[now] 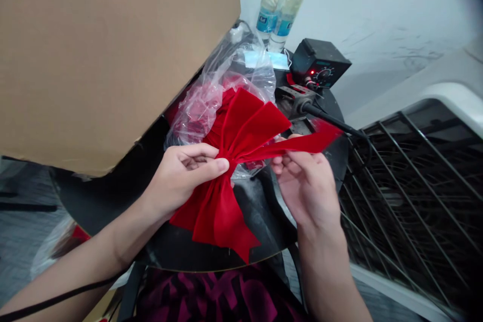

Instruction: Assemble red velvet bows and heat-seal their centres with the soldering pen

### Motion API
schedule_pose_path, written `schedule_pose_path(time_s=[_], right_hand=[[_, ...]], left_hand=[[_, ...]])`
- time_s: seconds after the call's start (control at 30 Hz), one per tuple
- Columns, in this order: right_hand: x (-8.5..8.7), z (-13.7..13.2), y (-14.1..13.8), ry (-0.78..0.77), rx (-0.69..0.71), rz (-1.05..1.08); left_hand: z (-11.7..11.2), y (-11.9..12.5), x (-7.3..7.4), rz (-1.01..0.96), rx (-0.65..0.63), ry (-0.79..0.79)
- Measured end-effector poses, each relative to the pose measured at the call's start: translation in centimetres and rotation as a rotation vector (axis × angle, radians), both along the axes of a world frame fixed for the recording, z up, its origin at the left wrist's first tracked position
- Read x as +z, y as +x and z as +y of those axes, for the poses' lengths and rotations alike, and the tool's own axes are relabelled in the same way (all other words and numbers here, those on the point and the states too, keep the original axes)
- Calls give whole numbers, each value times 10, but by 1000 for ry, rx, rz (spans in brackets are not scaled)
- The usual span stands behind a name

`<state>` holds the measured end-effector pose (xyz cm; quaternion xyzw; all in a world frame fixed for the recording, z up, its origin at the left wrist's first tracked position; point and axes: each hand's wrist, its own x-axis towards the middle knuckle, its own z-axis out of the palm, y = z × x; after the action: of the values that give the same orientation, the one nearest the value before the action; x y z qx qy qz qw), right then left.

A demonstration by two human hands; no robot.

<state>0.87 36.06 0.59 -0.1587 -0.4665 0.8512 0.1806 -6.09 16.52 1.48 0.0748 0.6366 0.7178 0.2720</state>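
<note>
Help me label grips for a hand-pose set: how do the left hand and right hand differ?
The left hand pinches the red bow at its gathered middle; the right hand holds one ribbon tail out sideways. The left hand reaches in slanting from the lower left, while the right hand comes up more nearly straight from below. Both are bare.

One head-worn camera looks forward and down from above the black-and-magenta cloth [211,294] at the near edge — close in on the red velvet bow [241,146] — across the black tabletop [169,249] to the far wall [392,5], between cardboard panel [109,55] left and wire grille [400,181] right.
</note>
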Motion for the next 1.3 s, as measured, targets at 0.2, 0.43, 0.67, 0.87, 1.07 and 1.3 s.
schedule_pose_path(time_s=[0.2,0.43,0.67,0.87,1.07,1.3], right_hand=[[4,-2,15,-109,-11,67],[-2,-30,18,-55,308,-141],[-1,-24,20,-47,195,-131],[0,-15,12,-64,-72,-78],[1,16,24,-24,-238,37],[-20,-8,57,159,110,-236]], left_hand=[[-1,-3,5,-120,-115,101],[-1,2,-1,81,-58,-37],[-4,2,-1,108,-91,-75],[-3,3,1,47,-149,-56],[-1,4,1,-55,-148,6],[3,6,-6,-80,-36,79]])
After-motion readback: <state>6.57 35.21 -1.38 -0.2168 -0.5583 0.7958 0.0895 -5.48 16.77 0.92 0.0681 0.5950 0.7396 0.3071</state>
